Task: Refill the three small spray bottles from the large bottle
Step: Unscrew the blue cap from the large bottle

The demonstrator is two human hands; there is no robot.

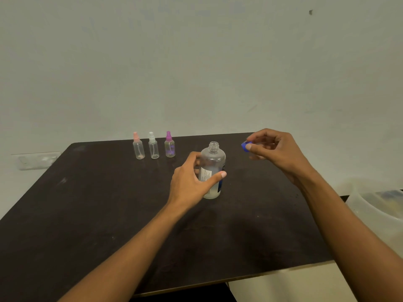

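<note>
Large bottle uncapped and steadied on the table, its cap held off to the right.

The clear large bottle (pixel 212 168) stands upright mid-table, neck open, with the left hand (pixel 192 182) wrapped around its labelled body. The right hand (pixel 277 151) pinches the blue cap (pixel 245 146) in its fingertips, above the dark table (pixel 87 214). Behind, near the far edge, stand the pink-topped spray bottle (pixel 138 146), white-topped spray bottle (pixel 153 146) and purple-topped spray bottle (pixel 169 144), all capped.

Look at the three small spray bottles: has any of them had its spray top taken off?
No: the pink-topped bottle, white-topped bottle and purple-topped bottle all stand capped in a row on the table.
</note>
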